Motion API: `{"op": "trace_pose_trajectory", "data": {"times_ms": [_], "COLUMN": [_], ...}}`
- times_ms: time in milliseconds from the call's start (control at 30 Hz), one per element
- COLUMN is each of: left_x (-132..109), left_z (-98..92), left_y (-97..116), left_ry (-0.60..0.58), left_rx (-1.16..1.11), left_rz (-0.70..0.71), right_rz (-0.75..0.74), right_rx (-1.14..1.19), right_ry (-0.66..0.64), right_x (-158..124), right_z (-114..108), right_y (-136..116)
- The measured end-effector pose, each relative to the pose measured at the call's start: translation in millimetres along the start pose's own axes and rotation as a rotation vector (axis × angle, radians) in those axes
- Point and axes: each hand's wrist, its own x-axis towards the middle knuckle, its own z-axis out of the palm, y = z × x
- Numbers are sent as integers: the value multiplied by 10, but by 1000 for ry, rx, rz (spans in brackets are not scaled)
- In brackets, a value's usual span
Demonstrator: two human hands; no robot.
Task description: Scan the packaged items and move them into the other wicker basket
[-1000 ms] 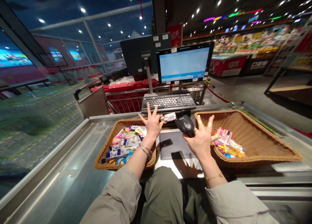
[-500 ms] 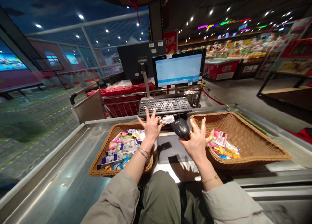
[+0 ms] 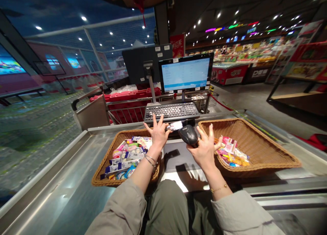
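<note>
Between the thumb and a finger of my left hand (image 3: 158,136) is a small shiny packet (image 3: 175,126), white and partly clear; its other fingers are spread, with their tips by the front of the keyboard (image 3: 171,111). My right hand (image 3: 204,150) holds a black barcode scanner (image 3: 188,134), its head pointing towards the packet; several of the fingers stick out. Beneath my left wrist, a wicker basket (image 3: 98,173) contains wrapped sweets and blue-and-white sticks (image 3: 119,166). Beside my right hand, a second wicker basket (image 3: 270,149) contains a smaller pile of colourful packets (image 3: 231,151).
A lit monitor (image 3: 186,73) stands behind the keyboard, with a dark screen back (image 3: 146,62) to its left. The metal counter (image 3: 76,194) has a raised edge on the left. Shopping trolleys (image 3: 127,108) stand beyond it.
The packet in my left hand has turned slightly and shows a whiter face. Both hands keep nearly the same pose, and the view has shifted a little.
</note>
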Motion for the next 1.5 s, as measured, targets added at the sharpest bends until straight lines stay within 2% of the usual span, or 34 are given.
{"op": "trace_pose_trajectory", "data": {"times_ms": [867, 1500], "left_x": [1, -38], "left_z": [-79, -25], "left_y": [-18, 28], "left_ry": [-3, 21], "left_rx": [-13, -50], "left_rz": [-59, -71], "right_rz": [-48, -34], "right_rx": [27, -17], "right_ry": [-45, -62], "right_x": [5, -7], "right_z": [-91, -73], "right_y": [-46, 1]}}
